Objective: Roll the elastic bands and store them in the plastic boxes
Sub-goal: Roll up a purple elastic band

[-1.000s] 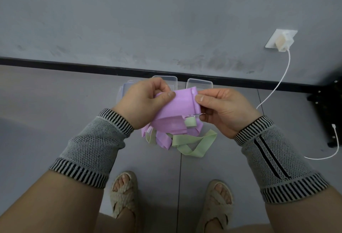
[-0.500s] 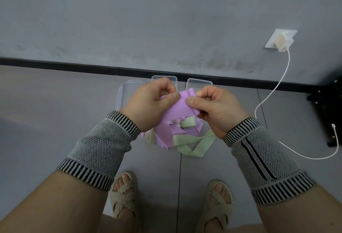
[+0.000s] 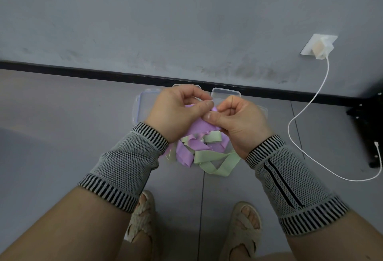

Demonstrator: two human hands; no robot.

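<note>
A: Entry — where is the purple band (image 3: pixel 200 127) sitting right now?

B: It is being held in the air between both hands, above the heap on the floor (image 3: pixel 62 136). The left hand (image 3: pixel 176 113) is pinching its upper end between thumb and curled fingers; the right hand (image 3: pixel 238 121) is pinching the same end from the other side, thumb on top. Thumb tips are almost touching each other.

A: Which way is it running from the hands?

B: The long axis is trailing down and toward the person, from the pinch point into the heap. The free length is hanging below the wrists, so my reading is that the roll is starting at the top end and the slack will have to feed upward. Neither hand is nearer; both are sitting on the same end.

A: Counts?

B: In the heap (image 3: pixel 199 153), purple and pale green strips are lying tangled. One green band (image 3: pixel 219 162) is showing as a clear loop toward the right; how many more bands there are I cannot tell. Plastic boxes (image 3: pixel 226 92): at least three clear shapes are peeking out behind the hands, near the black skirting; which are lids and which are boxes is not resolvable.

A: Surroundings?

B: A white cable (image 3: pixel 298 115) is hanging from a wall plug and curling over the floor at right, well apart from the heap. Two sandalled feet are showing below.
</note>
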